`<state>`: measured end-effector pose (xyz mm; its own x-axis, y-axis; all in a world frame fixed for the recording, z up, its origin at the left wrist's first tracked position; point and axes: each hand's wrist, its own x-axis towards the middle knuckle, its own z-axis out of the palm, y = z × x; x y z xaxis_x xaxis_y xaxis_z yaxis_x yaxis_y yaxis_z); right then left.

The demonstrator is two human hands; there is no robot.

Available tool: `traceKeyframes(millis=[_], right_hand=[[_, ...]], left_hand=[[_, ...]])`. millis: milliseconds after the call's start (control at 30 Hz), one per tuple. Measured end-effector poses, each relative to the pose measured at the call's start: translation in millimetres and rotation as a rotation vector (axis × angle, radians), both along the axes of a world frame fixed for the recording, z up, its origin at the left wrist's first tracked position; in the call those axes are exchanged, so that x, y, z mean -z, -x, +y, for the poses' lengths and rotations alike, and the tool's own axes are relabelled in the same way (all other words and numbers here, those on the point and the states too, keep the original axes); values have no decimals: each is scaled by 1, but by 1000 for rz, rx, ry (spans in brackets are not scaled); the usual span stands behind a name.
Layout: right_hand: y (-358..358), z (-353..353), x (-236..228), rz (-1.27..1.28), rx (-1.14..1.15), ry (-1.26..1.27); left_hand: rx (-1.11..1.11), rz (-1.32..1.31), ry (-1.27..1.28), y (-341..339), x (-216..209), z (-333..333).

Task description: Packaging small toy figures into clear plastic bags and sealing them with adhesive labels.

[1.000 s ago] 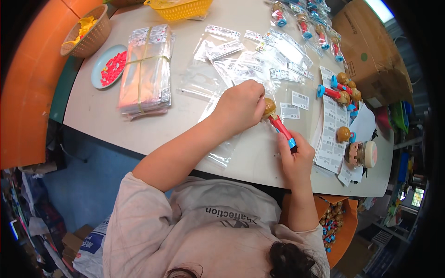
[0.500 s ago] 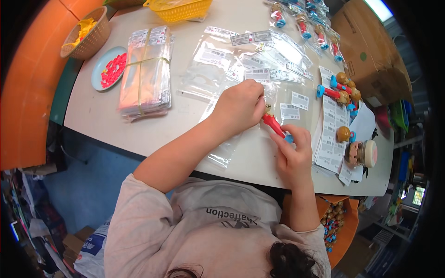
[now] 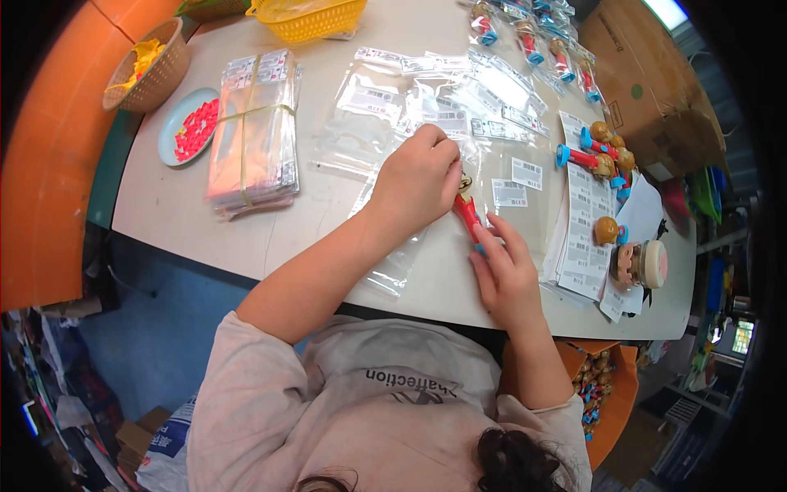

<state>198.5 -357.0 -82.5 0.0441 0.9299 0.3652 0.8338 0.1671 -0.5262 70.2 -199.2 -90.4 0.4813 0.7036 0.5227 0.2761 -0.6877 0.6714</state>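
Observation:
A small toy [image 3: 467, 211] with a red handle, a gold top and a blue end lies tilted between my hands. My right hand [image 3: 510, 275] has its thumb and fingers around the lower blue end. At the gold end, my left hand [image 3: 420, 176] is closed with its fingers curled under; what they pinch is hidden. Beneath my left hand and forearm lies a clear plastic bag [image 3: 389, 275]. More clear bags with printed header strips [image 3: 373, 100] are spread out beyond it. Two white labels [image 3: 510, 193] sit just right of the toy.
A banded stack of clear bags [image 3: 252, 135] stands left, beside a plate of pink pieces [image 3: 176, 152]. Baskets, one yellow [image 3: 311, 23], are at the back. On the right are loose toys [image 3: 605, 160], label sheets [image 3: 584, 246], a jar [image 3: 643, 264], bagged toys [image 3: 529, 45] and a cardboard box [image 3: 656, 90].
The toy and both hands have shifted slightly left. My right fingers have straightened along the handle's blue end. The whole view has also shifted a little.

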Motion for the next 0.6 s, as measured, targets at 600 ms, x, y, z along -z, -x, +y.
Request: traceKeyframes(millis=[600], right_hand=[[4, -1, 0, 233, 168, -91]], left_hand=[[20, 4, -44, -1, -6, 0]])
